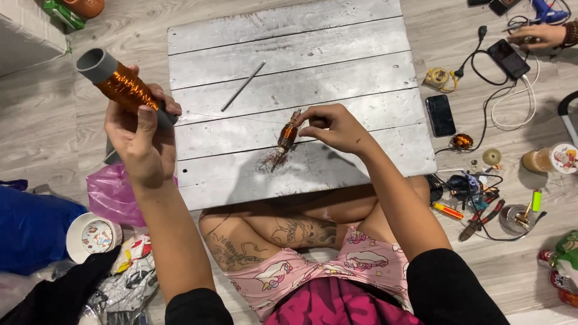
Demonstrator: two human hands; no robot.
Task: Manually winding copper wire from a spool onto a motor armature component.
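Copper is the story here: the left hand [139, 129] is wrapped tight around a grey tube wound with copper wire [120, 84], lifted off past the left edge of the grey plank board [337, 36]. The right hand [337, 127] pinches the top of a small motor armature [286, 137] between fingertips, standing it tilted on the board, roughly mid-width and nearer the front edge, its lower end resting among loose wire scraps [272, 160]. A very fine strand looks to run between spool and armature, though it is too thin to be sure along its whole length.

To do this well, I'd say keep that strand taut but not strained, the spool free to feed, and the armature steady so each turn lies snug against the copper already on it. Kinks would be the danger.

A thin metal rod [242, 86] lies untouched nearer the board's far edge. Off the right edge, a dark phone [440, 115] rests on the floor, and another person's hand [537, 35] works among cables beyond the far right corner.
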